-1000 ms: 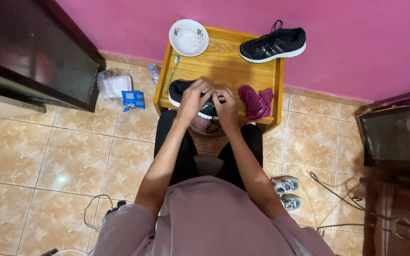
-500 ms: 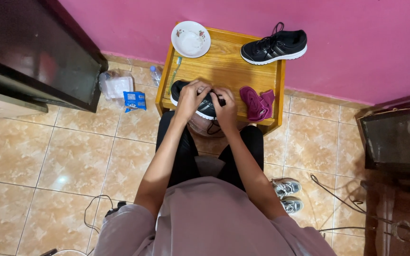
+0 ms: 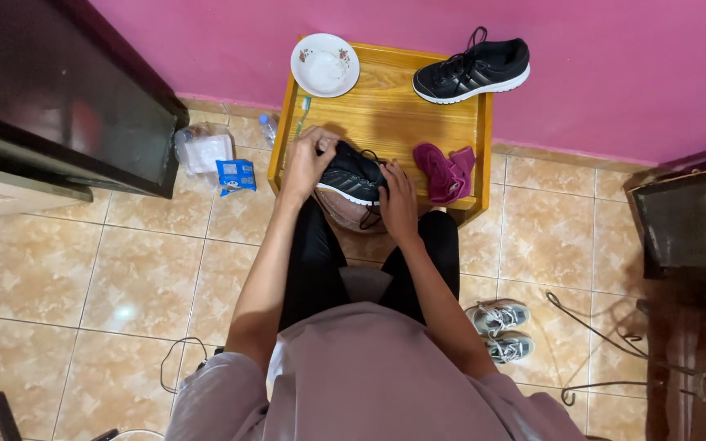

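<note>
Item: black sneaker (image 3: 351, 178) with white sole edge and thin white side stripes, laces loose. Location: centre of frame, at the near edge of the small wooden table (image 3: 386, 106), over the person's lap. Orientation: tipped on its side, pale sole facing down-frame; long axis runs roughly left to right, slightly downward to the right; which end is the toe cannot be told. Left hand (image 3: 308, 159) closed on its left end; right hand (image 3: 398, 204) closed on its right end. Nearby: matching sneaker (image 3: 471, 69) upper right, white bowl (image 3: 324, 65), magenta cloth (image 3: 444, 171).
</note>
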